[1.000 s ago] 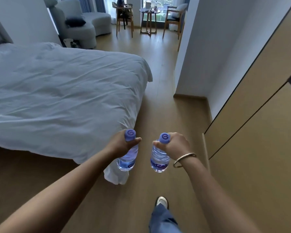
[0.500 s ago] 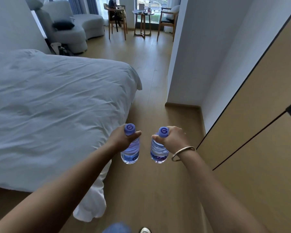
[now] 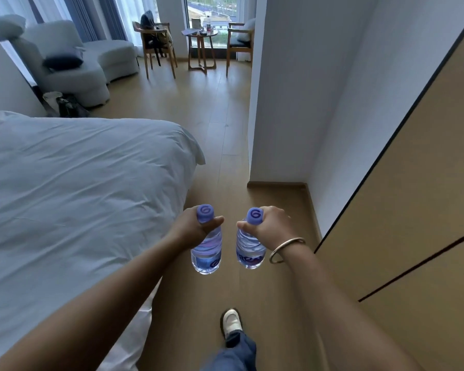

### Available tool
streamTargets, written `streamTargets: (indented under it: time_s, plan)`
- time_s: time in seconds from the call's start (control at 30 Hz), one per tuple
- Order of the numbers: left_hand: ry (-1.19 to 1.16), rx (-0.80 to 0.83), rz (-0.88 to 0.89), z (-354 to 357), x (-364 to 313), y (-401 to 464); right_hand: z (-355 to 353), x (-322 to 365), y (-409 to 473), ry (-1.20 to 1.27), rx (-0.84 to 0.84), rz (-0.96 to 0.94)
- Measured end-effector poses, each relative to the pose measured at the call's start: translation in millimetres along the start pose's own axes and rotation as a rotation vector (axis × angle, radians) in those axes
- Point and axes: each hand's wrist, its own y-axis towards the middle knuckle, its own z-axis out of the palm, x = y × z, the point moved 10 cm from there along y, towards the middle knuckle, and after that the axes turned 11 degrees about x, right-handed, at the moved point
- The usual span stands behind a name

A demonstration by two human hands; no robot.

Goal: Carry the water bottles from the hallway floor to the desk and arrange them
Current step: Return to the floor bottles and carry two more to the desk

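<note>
I carry two clear water bottles with purple caps, both hanging upright in front of me above the wooden floor. My left hand [image 3: 192, 228] grips the neck of the left bottle [image 3: 206, 253], thumb lying just under its cap. My right hand [image 3: 268, 227], with a metal bangle on the wrist, grips the neck of the right bottle [image 3: 249, 251]. The two bottles hang side by side with a small gap between them. No desk is in view.
A bed with white sheets [image 3: 73, 196] fills the left. A white wall corner [image 3: 255, 145] and tan wardrobe doors [image 3: 402, 199] bound the right. Ahead, the wooden floor [image 3: 212, 108] leads to a small round table [image 3: 200, 36], wooden chairs and a pale sofa [image 3: 73, 68]. My shoe [image 3: 231, 321] steps forward.
I have walked forward along the bed's side; the bed corner and wall corner have come nearer. Both hands keep their hold on the bottles. My right foot has swung forward.
</note>
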Motion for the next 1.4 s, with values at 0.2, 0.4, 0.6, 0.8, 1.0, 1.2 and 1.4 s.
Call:
streamTargets:
  time_s: [0.2, 0.4, 0.6, 0.8, 1.0, 1.2, 1.4]
  plan:
    - [-0.034, 0.018, 0.035, -22, -18, 119, -44, -4, 101, -0.058, 0.034, 0.025]
    - [-0.054, 0.034, 0.037, -52, -30, 208, -87, -2, 186, -0.02, 0.0, 0.026]
    - [-0.006, -0.012, 0.021, -87, -32, 284, -115, 2, 269, 0.001, 0.001, 0.027]
    - [0.038, -0.02, 0.021, -115, -33, 365, -134, 9, 359, -0.044, 0.057, -0.004]
    - [0.025, -0.02, -0.014, -136, -40, 471, -167, 11, 469, -0.072, 0.112, -0.042]
    - [0.029, -0.054, -0.058, -174, -59, 573, -220, 24, 581, -0.11, 0.119, -0.072]
    - [0.065, -0.111, -0.084, -217, -63, 651, -254, 46, 672, -0.165, 0.086, -0.131]
